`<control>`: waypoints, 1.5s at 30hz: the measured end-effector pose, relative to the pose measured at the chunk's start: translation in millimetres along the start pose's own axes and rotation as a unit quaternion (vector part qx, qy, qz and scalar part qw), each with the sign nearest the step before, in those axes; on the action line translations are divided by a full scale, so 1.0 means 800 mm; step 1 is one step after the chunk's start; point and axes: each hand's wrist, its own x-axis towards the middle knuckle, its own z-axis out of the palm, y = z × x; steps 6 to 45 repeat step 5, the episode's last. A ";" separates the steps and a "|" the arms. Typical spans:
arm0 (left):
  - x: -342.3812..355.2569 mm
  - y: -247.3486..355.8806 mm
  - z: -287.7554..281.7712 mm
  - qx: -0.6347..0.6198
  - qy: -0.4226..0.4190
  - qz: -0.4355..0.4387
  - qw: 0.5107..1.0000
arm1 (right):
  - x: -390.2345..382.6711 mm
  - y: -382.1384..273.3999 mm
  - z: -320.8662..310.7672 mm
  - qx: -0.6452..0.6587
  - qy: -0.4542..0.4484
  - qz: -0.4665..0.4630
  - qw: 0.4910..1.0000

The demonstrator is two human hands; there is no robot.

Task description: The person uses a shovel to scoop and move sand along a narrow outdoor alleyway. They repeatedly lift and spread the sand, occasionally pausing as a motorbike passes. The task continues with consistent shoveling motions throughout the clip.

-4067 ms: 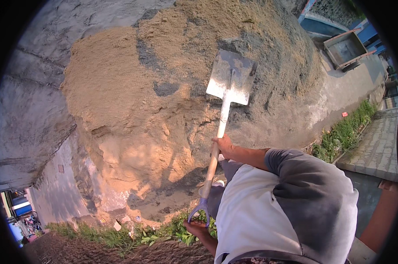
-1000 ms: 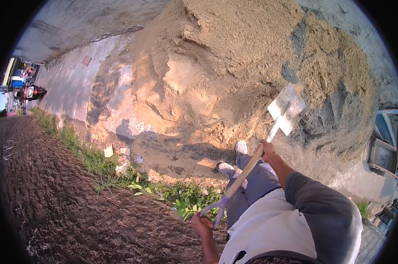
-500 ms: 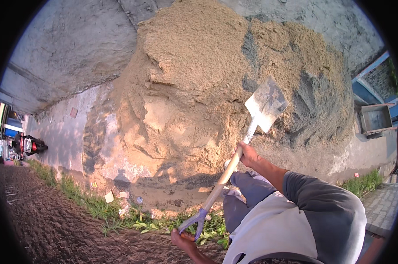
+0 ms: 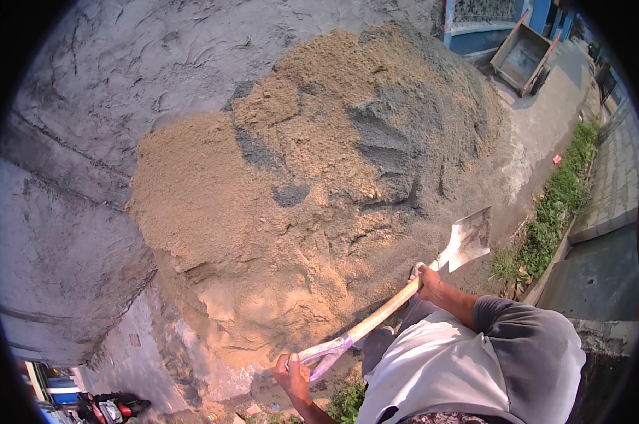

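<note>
Both my hands hold a shovel (image 4: 383,313) with a wooden shaft, a purple forked handle and a flat metal blade. My left hand (image 4: 293,374) is closed round the grip at the handle end. Farther up, near the blade, my right hand (image 4: 428,283) wraps the shaft. The blade reaches out to the right, over the ground beside the foot of a big sand pile (image 4: 263,212). Tan sand and darker grey sand mix in that pile. No load of sand shows on the blade.
A rough grey wall (image 4: 150,71) rises behind the pile. A box-shaped handcart (image 4: 523,58) stands at the far right. Grass (image 4: 556,198) grows along the path's right edge beside a paved strip (image 4: 609,173). At the lower left a motorcycle (image 4: 111,408) is parked.
My view has turned to the right. The shovel blade has swung right and lower, from in front of the pile to the ground beside it. Both hands have kept their hold.
</note>
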 end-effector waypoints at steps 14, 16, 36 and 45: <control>0.007 0.058 0.182 0.100 -0.064 0.019 0.993 | 0.125 -0.144 -0.015 -0.042 -0.114 0.035 0.992; 0.007 0.058 0.182 0.100 -0.064 0.019 0.993 | 0.125 -0.144 -0.015 -0.042 -0.114 0.035 0.992; 0.007 0.058 0.182 0.100 -0.064 0.019 0.993 | 0.125 -0.144 -0.015 -0.042 -0.114 0.035 0.992; 0.007 0.058 0.182 0.100 -0.064 0.019 0.993 | 0.125 -0.144 -0.015 -0.042 -0.114 0.035 0.992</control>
